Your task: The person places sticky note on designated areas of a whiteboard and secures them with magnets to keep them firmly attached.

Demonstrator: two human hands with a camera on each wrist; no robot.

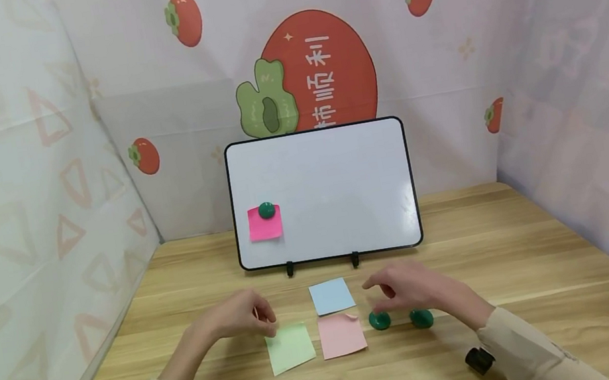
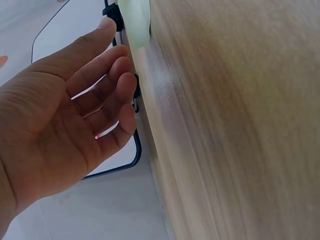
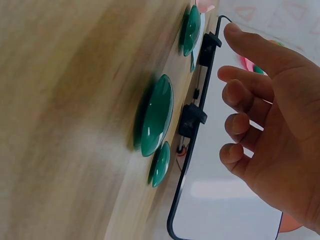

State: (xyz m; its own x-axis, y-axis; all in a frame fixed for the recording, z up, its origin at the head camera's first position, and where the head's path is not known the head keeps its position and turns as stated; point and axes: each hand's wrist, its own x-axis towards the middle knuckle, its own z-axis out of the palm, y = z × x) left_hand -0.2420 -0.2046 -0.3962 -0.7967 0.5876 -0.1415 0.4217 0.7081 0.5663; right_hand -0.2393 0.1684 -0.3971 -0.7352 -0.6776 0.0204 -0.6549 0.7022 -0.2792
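My left hand (image 1: 247,314) hovers at the upper left corner of a pale green sticky note (image 1: 291,350), its fingers loosely bent. In the left wrist view nothing lies between the thumb and fingers. My right hand (image 1: 408,285) is above the table, fingers relaxed and holding nothing. Just below it are two round green magnets, one at the left (image 1: 380,320) and one at the right (image 1: 421,318). The right wrist view shows a third green magnet (image 3: 161,165), hidden by the hand from above. Between the hands lie a light blue note (image 1: 332,297) and a pink note (image 1: 342,336).
Behind the notes a black-framed whiteboard (image 1: 334,185) stands on small black feet. A bright pink note (image 1: 265,227) is fixed at its lower left under a green magnet (image 1: 267,210). Printed cloth walls (image 1: 428,61) enclose the wooden table (image 1: 538,285) at the back and sides.
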